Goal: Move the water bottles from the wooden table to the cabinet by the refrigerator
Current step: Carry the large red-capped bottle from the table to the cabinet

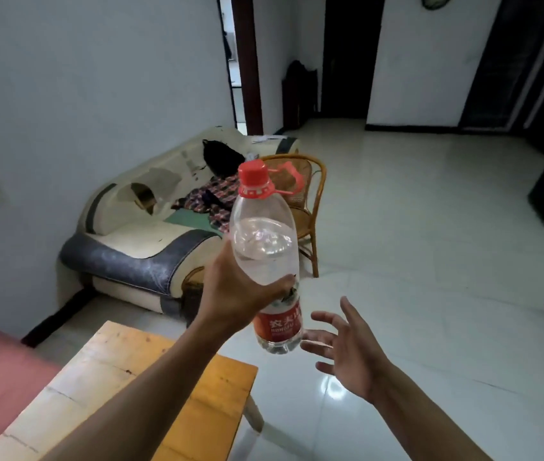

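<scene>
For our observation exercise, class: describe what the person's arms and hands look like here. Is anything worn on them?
Both forearms are bare as far as the picture shows them, with no sleeve in view. The left hand and the right hand wear no gloves. No watch, bracelet or ring shows on the wrists or fingers. The arms reach in from the lower edge of the picture, so the upper arms stay out of view.

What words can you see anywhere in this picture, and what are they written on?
White Chinese characters, on the red label of the water bottle that the left hand grips: too blurred to read for sure.
A line of small white Latin letters under those characters, on the same label: too blurred to read.
No other words, numbers or signs can be seen.
</scene>
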Available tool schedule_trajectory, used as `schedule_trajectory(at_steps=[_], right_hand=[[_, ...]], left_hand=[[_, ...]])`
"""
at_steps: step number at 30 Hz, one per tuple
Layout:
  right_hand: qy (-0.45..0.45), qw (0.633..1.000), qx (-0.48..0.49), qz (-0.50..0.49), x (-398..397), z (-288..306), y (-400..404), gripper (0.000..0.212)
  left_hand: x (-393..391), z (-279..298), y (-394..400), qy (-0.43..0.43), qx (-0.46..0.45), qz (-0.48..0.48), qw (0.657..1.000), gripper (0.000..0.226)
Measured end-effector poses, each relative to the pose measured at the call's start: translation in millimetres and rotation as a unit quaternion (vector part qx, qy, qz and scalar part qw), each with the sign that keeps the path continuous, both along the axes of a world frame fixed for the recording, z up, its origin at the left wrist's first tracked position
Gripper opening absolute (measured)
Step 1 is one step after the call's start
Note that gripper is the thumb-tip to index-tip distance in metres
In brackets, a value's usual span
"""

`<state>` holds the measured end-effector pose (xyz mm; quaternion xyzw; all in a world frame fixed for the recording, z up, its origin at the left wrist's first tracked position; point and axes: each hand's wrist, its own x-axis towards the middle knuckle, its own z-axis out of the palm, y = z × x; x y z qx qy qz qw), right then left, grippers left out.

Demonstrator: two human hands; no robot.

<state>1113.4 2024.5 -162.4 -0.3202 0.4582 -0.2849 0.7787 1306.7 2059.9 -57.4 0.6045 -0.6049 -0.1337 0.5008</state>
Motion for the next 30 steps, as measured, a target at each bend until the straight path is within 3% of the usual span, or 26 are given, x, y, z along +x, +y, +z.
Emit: schedule_trajectory(at_steps=[13, 20, 30], right_hand=[[0.063, 0.983, -0.038, -0.170, -71, 10, 11, 0.085], [0.066, 0.963, -0.015, -0.262, -64, 10, 37, 0.082], [0.122, 0.941, 0.015, -0.315, -76, 2, 75, 0.080]], left_hand=[[-51, 7, -57, 0.021, -0.022, -0.207, 0.978, 0.068], [-43, -2, -66, 0.070, -0.004, -0.273, 0.959, 0.068], [-77, -16, -67, 0.099, 0.032, -0.375, 0.921, 0.067]])
